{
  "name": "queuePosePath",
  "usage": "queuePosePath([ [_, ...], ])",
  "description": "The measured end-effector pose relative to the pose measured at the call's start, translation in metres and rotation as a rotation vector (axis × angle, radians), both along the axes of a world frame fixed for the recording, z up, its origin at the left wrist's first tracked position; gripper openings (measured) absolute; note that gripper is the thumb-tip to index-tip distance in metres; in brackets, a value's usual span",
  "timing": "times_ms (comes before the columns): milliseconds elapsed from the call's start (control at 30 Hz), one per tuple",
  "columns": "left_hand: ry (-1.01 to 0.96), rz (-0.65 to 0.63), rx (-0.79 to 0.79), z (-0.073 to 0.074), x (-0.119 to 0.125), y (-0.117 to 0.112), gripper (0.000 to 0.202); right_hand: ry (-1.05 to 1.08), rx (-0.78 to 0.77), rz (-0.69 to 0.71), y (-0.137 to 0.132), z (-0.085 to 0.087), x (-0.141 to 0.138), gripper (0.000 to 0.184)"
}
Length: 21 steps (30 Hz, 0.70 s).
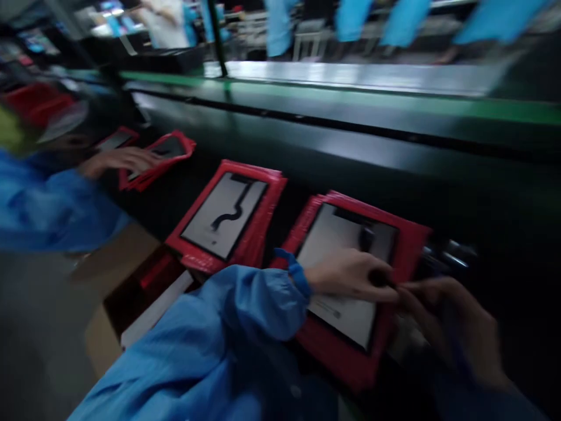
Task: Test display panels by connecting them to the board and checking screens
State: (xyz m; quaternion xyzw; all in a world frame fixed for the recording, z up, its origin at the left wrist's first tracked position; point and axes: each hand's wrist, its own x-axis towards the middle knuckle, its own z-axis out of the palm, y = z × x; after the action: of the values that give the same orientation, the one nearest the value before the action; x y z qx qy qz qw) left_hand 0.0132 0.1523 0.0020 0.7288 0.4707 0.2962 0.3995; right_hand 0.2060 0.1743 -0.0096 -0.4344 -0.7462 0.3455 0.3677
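Observation:
My left hand (350, 273), with a blue wrist band (299, 272), reaches over a red-framed panel (335, 367) with a pale, dark-bordered face. Its fingers are closed in a pinch near the panel's right side. There they meet the fingertips of my right hand (460, 327), which are also closed. Whatever lies between the fingers is too small and blurred to name. A dark, thin purplish shape shows along my right hand, smeared. Beyond the right hand are shiny, clear-looking small objects (451, 254) on the dark surface.
To the left lies another red-framed stack (225, 216) with a dark curved strip on its pale face. A co-worker's hand (120, 161) rests on further red-framed pieces (173, 149). Below stands an open cardboard box (100, 333). A metal ledge with a dark rail (307, 118) runs behind.

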Motion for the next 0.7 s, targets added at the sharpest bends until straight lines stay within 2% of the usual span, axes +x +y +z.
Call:
queuePosePath([
  [100,-0.088,-0.013,-0.032,-0.002,0.001,-0.003,0.020,0.121,-0.055,0.083,-0.005,-0.009,0.005,0.044],
  [200,-0.131,0.002,-0.136,0.002,0.002,-0.005,0.018,0.241,-0.141,0.202,-0.002,-0.005,0.003,0.045],
  [300,-0.114,0.015,-0.174,0.009,0.004,-0.006,0.017,0.295,-0.194,0.269,-0.001,0.000,0.002,0.044],
  [467,-0.080,0.046,-0.206,0.015,0.005,-0.006,0.012,0.340,-0.235,0.294,-0.004,0.000,0.002,0.044],
  [700,-0.106,0.008,-0.212,0.016,0.007,-0.005,0.015,0.357,-0.231,0.301,-0.004,-0.003,0.001,0.044],
])
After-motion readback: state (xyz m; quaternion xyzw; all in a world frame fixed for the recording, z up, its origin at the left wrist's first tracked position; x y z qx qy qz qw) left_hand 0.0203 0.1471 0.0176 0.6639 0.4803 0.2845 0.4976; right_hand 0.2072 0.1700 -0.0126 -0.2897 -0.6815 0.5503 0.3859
